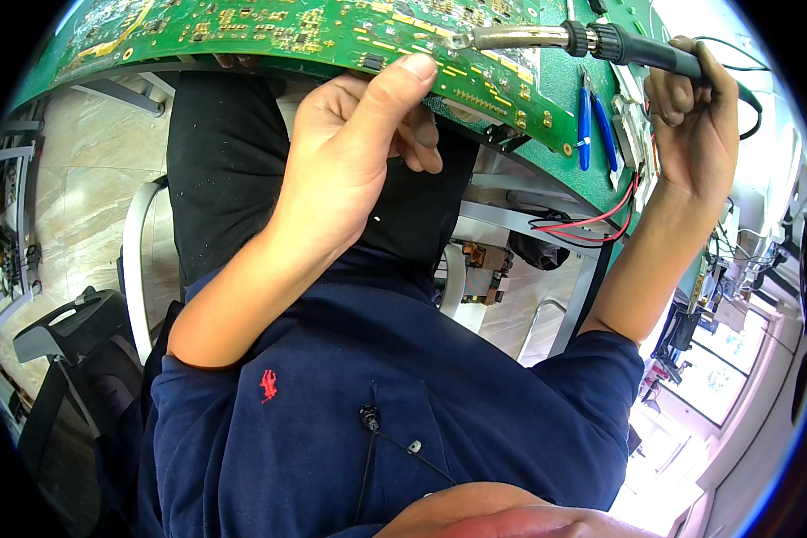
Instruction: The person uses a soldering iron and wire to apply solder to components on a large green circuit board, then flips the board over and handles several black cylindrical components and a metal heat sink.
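Observation:
A large green circuit board (242, 38), dotted with small parts and pale strips, stretches across the top of the view. My left hand (354, 148) pinches its near edge, thumb on the upper face and fingers curled underneath. A soldering iron (522, 37) with a metal barrel and dark handle is gripped in my right hand (698, 121). Its tip points left over the board, just beyond my left thumb; whether it touches the surface is hard to tell. The iron's black cord runs down behind my right wrist.
Blue-handled cutters (585, 130) lie on the green table mat (551, 166), right of the board. Red and black wires (601, 218) loop over the table's edge. A chair armrest (138, 269) stands at my left, and dark pieces of equipment (484, 269) sit below the table.

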The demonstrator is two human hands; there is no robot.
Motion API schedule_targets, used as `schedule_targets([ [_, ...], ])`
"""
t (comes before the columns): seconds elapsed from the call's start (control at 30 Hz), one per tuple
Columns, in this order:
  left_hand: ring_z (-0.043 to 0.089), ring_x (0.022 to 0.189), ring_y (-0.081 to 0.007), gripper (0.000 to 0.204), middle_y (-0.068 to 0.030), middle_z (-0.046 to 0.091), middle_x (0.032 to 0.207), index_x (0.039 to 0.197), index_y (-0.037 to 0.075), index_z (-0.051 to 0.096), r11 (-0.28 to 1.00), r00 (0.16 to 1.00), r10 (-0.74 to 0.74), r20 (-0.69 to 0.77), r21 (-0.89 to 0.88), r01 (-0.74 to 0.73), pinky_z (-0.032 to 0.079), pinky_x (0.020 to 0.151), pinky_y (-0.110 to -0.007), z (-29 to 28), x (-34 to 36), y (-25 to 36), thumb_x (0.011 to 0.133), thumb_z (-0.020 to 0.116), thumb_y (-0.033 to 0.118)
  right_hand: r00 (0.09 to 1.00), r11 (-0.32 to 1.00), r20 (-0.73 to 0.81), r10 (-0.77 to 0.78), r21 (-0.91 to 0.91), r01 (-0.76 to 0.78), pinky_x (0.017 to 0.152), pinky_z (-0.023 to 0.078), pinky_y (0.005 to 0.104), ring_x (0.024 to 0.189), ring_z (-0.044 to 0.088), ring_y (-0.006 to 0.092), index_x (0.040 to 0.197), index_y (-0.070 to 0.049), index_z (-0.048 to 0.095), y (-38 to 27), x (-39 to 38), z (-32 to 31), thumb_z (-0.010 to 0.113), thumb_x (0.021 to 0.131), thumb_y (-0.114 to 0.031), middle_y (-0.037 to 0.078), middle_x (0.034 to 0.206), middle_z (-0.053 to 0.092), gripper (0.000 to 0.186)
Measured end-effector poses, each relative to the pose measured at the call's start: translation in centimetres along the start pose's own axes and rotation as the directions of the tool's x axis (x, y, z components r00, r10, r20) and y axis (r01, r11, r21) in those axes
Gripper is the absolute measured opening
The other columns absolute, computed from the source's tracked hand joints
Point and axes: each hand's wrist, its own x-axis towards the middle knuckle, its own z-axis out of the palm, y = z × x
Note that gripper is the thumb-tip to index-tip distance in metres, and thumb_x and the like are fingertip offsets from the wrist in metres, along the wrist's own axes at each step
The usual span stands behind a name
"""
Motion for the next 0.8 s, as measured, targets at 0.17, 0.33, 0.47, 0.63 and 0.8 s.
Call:
schedule_targets([
  [0.17, 0.059, 0.067, -0.0122, 0.045, -0.0030, 0.059, 0.072, 0.093, 0.003, 0.063, 1.000, 1.000, 0.007, 0.007, 0.002, -0.007, 0.049, 0.063, -0.026, -0.02, -0.02, -0.01, 0.095, 0.055, 0.047, 1.000, 0.999, -0.014, -0.010, -0.032, 0.009, 0.050, 0.027, 0.0225, 0.053, 0.034, 0.0099, 0.099, 0.012, 0.059, 0.25, 0.02, 0.27, 0.052, 0.099, -0.020, 0.002, 0.060, 0.044, 0.032],
  [0.33, 0.060, 0.067, -0.0122, 0.045, -0.0032, 0.060, 0.073, 0.093, 0.003, 0.063, 1.000, 1.000, 0.009, 0.013, 0.009, -0.009, 0.049, 0.063, -0.026, -0.11, 0.02, -0.09, 0.095, 0.055, 0.047, 1.000, 1.000, 0.001, 0.012, 0.009, -0.012, 0.048, 0.027, 0.0217, 0.053, 0.034, 0.0098, 0.097, 0.012, 0.060, 0.24, 0.14, 0.01, 0.053, 0.098, -0.019, 0.003, 0.060, 0.045, 0.032],
  [0.47, 0.060, 0.067, -0.0121, 0.044, -0.0035, 0.060, 0.073, 0.092, 0.003, 0.063, 1.000, 1.000, 0.008, 0.006, 0.004, -0.008, 0.050, 0.063, -0.026, -0.07, -0.01, -0.05, 0.095, 0.056, 0.047, 1.000, 1.000, -0.022, 0.005, 0.022, -0.004, 0.047, 0.028, 0.0209, 0.053, 0.034, 0.0097, 0.096, 0.012, 0.060, 0.38, 0.09, 0.18, 0.054, 0.098, -0.018, 0.003, 0.061, 0.045, 0.031],
  [0.63, 0.060, 0.067, -0.0121, 0.044, -0.0036, 0.060, 0.074, 0.093, 0.003, 0.063, 1.000, 1.000, 0.009, 0.014, 0.004, -0.009, 0.050, 0.063, -0.026, -0.03, 0.02, -0.02, 0.095, 0.056, 0.047, 1.000, 1.000, -0.018, 0.020, 0.015, -0.020, 0.047, 0.027, 0.0210, 0.052, 0.034, 0.0093, 0.094, 0.010, 0.060, 0.47, 0.11, 0.08, 0.054, 0.098, -0.018, 0.002, 0.060, 0.044, 0.029],
  [0.8, 0.060, 0.067, -0.0121, 0.044, -0.0038, 0.060, 0.074, 0.093, 0.003, 0.063, 1.000, 1.000, 0.010, 0.003, 0.002, -0.010, 0.050, 0.063, -0.026, -0.08, -0.01, -0.09, 0.095, 0.056, 0.046, 0.994, 0.994, -0.037, 0.101, 0.037, -0.099, 0.045, 0.026, 0.0219, 0.050, 0.032, 0.0084, 0.082, 0.002, 0.056, 0.47, 0.53, 0.24, 0.052, 0.099, -0.017, 0.001, 0.058, 0.042, 0.026],
])
